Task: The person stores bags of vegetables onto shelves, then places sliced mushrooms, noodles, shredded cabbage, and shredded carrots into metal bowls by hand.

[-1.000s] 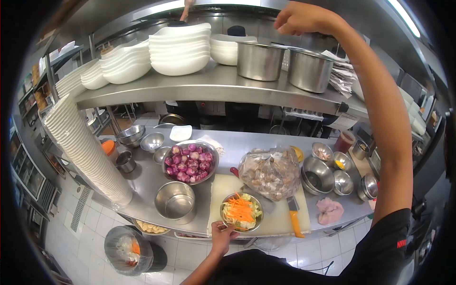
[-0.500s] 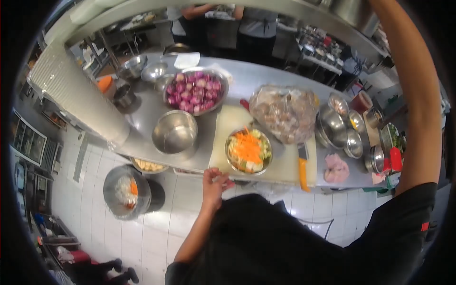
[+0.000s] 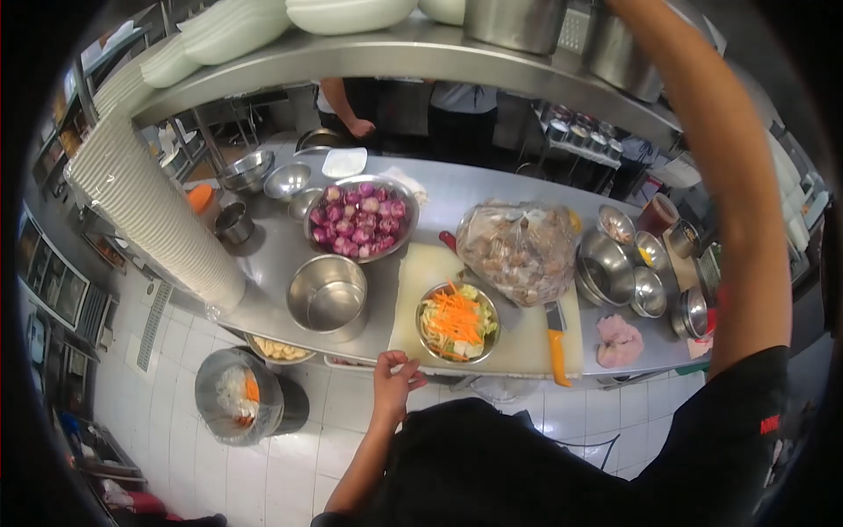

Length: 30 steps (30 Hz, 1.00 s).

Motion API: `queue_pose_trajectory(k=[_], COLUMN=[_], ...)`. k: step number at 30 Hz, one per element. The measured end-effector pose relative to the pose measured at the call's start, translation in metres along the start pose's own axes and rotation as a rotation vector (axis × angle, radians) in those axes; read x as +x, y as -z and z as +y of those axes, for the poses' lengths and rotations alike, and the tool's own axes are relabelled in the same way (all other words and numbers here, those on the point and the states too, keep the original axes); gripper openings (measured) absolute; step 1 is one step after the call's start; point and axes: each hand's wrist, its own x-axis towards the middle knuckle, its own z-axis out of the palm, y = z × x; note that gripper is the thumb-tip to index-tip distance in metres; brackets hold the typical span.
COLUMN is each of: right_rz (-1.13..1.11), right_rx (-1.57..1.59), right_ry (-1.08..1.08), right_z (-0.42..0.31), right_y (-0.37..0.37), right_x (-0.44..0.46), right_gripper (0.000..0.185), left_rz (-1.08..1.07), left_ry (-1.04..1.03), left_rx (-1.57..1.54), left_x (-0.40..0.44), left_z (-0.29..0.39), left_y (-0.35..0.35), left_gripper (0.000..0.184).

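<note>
My left hand (image 3: pixel 394 383) hangs at the counter's front edge, loosely curled with fingers apart and nothing visible in it. It is nearest a metal bowl (image 3: pixel 492 350) of shredded carrot (image 3: pixel 457 314) and cut pale-green vegetables on a white cutting board (image 3: pixel 413 272). My right arm (image 3: pixel 724 167) reaches up to the overhead shelf (image 3: pixel 369 66); the hand lies beyond the top edge of view, near metal pots (image 3: pixel 619 57). A yellow-handled knife (image 3: pixel 557 351) lies on the board, beside a large clear bag of brownish food (image 3: pixel 518 250).
A bowl of peeled purple onions (image 3: pixel 364 220) and an empty steel pot (image 3: pixel 327 297) stand left of the board. Stacked plates (image 3: pixel 158 220) rise at far left. Small bowls (image 3: pixel 648 290) and a pink cloth-like piece (image 3: pixel 619 341) are right. A lined bin (image 3: pixel 237 395) stands below.
The view has tilted up, bringing more of the shelf with its dishes and pots into sight. My right arm stays raised; my left hand keeps near the counter edge.
</note>
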Motion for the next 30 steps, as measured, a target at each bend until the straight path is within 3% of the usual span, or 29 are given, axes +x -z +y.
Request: queue_pose_trajectory(k=[9,10,12,13,14,15,17,25,30], right_rz=[0.18,0.189,0.178,0.26,0.201,0.311,0.283,0.583,0.561], right_rx=[-0.213,-0.077,-0.432,-0.461,-0.389,-0.511,-0.297,-0.394,-0.325], right_ry=[0.004,0.107,0.198,0.121,0.066,0.162,0.146,0.086,-0.034], right_z=[-0.001,0.03,0.044,0.022,0.019,0.024,0.018,-0.003,-0.018], right_y=[0.003,0.009,0.03,0.016,0.017,0.014,0.003,-0.017,-0.021], right_x=[-0.005,0.012,0.036,0.013,0.014,0.021,0.017,0.017,0.003], right_gripper=[0.039,0.034,0.028,0.027,0.024,0.015,0.015,0.028,0.034], left_rz=[-0.029,-0.021,-0.004,0.006,0.01,0.004,0.002,-0.007,0.012], left_ry=[0.018,0.021,-0.039,-0.028,-0.017,-0.007,-0.007,-0.044,-0.037], left_rx=[0.007,-0.005,-0.017,-0.025,-0.022,-0.015,-0.017,0.018,-0.008], left_x=[0.003,0.003,0.002,0.008,0.006,0.008,0.012,0.012,0.01], left_z=[-0.007,-0.01,-0.012,-0.018,-0.017,-0.012,-0.014,-0.012,-0.014], left_y=[0.009,0.013,0.019,0.023,0.023,0.022,0.025,0.035,0.04], left_gripper=[0.018,0.018,0.017,0.018,0.019,0.021,0.022,0.023,0.027])
